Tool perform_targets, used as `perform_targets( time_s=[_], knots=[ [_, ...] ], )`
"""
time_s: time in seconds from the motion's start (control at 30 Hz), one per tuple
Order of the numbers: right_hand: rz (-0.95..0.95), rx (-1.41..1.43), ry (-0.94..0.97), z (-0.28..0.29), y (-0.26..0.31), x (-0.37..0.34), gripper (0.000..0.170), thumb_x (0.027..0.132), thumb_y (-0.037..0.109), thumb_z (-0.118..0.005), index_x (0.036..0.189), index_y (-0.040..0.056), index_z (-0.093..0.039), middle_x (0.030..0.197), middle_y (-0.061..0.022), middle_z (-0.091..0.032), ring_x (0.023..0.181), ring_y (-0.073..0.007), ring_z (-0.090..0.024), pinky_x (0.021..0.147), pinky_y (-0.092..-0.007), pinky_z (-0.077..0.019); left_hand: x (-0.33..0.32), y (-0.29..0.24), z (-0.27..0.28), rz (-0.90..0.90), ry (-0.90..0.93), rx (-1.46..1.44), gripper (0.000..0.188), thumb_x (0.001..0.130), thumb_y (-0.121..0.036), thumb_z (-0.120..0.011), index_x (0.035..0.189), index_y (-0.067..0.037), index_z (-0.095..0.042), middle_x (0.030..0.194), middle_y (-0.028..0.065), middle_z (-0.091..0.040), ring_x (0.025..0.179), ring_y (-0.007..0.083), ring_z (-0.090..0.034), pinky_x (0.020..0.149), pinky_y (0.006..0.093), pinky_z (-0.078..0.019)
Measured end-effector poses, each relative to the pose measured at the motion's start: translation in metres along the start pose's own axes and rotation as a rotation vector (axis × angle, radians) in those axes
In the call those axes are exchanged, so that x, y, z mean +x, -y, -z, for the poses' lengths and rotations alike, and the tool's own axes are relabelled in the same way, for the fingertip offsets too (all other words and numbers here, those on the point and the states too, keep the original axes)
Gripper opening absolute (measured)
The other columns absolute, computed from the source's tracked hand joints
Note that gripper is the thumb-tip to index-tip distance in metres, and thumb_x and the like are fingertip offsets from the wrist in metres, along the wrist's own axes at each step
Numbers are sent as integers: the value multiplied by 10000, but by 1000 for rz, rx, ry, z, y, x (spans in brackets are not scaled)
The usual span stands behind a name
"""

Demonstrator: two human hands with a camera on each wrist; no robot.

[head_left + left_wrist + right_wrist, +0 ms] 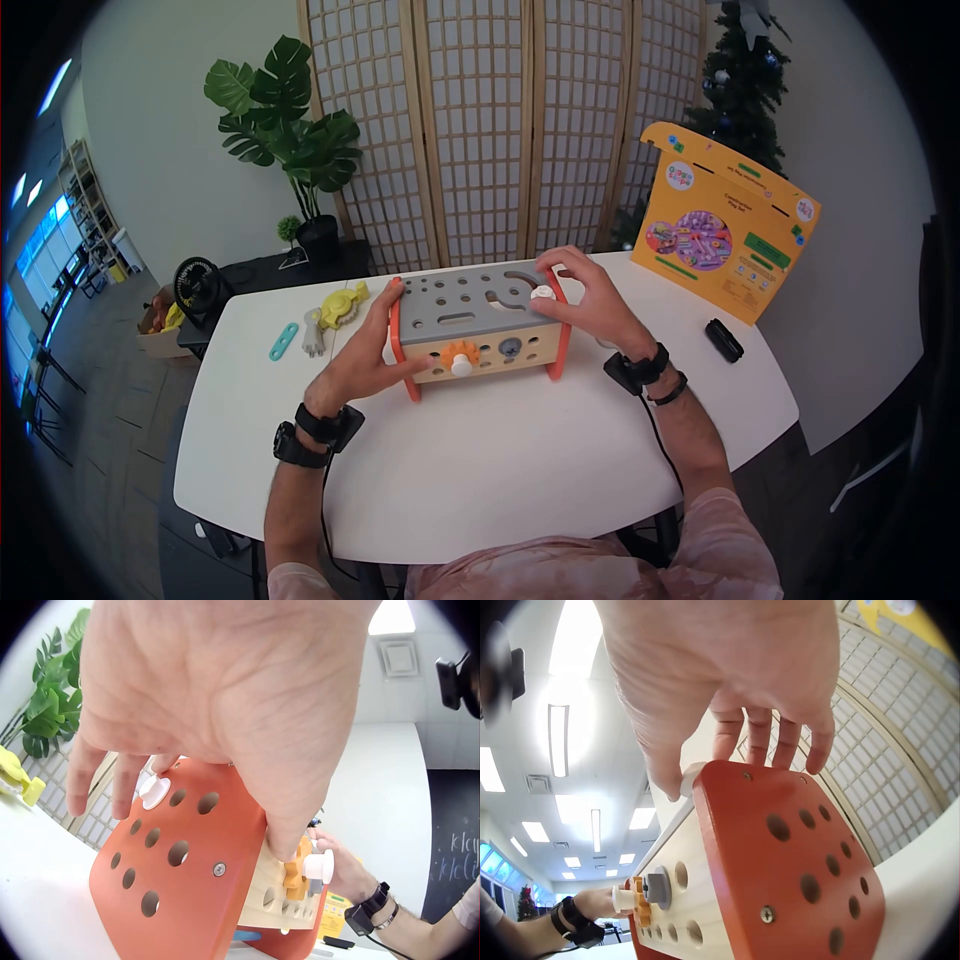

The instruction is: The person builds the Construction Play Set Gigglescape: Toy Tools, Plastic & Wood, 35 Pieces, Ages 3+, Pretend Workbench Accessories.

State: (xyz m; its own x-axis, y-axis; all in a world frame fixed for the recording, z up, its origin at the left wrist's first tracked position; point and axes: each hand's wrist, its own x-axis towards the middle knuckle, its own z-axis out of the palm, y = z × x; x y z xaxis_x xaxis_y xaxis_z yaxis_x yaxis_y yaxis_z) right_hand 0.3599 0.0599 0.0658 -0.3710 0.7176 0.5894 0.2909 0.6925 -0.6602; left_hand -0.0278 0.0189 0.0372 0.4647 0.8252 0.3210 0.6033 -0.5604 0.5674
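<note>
A toy workbench (470,300) with a grey top, pale wood front and red side panels stands on the table. My left hand (365,355) grips its left end, thumb on the front and fingers toward the back. My right hand (595,300) holds the right end, thumb against a white knob (694,778) on top and fingers over the far edge. An orange gear (460,353) with a white peg (462,367) sits on the front, left of a grey screw head (510,348). Another white knob (154,792) sticks out of the left red panel (180,862).
Left on the white table (480,480) lie a teal strip (284,342), a grey piece (313,335) and a yellow toy (343,300). A yellow box (720,220) stands at the back right, with a black object (724,341) in front of it. A folding screen (480,130) rises behind.
</note>
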Motion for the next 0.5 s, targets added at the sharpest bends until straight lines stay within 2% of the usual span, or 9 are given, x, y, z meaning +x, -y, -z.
perform_targets(
  time_s=[0.07,0.13,0.33,0.5],
  knots=[
    [5,-12,-3,0,3,-1,337,880,274,-930,1062,46,-762,1318,-102,-696,1278,-246,-654,1149,-413,-481,0,1,0,-1,0,-7,1224,920,-349,-924,1740,40,-102,1692,296,-394,1603,373,-395,1317,437,-330],
    [-18,-45,93,4,3,-3,343,887,274,-920,1131,56,-818,1373,-112,-714,1305,-268,-666,1170,-419,-470,0,1,0,-6,2,18,1227,919,-344,-925,1742,39,-99,1692,296,-392,1605,372,-391,1318,439,-331],
    [8,-49,65,12,1,-2,278,880,259,-919,1013,40,-809,1280,-119,-760,1270,-268,-694,1129,-407,-497,1,1,1,15,16,11,1229,922,-343,-924,1743,36,-92,1679,299,-409,1592,373,-412,1313,443,-341],
    [-17,-46,50,16,1,0,289,868,235,-913,1046,38,-800,1286,-109,-762,1275,-250,-692,1121,-397,-504,1,1,0,16,11,10,1233,919,-348,-925,1744,35,-93,1674,300,-416,1586,375,-423,1311,445,-345]
  ],
)
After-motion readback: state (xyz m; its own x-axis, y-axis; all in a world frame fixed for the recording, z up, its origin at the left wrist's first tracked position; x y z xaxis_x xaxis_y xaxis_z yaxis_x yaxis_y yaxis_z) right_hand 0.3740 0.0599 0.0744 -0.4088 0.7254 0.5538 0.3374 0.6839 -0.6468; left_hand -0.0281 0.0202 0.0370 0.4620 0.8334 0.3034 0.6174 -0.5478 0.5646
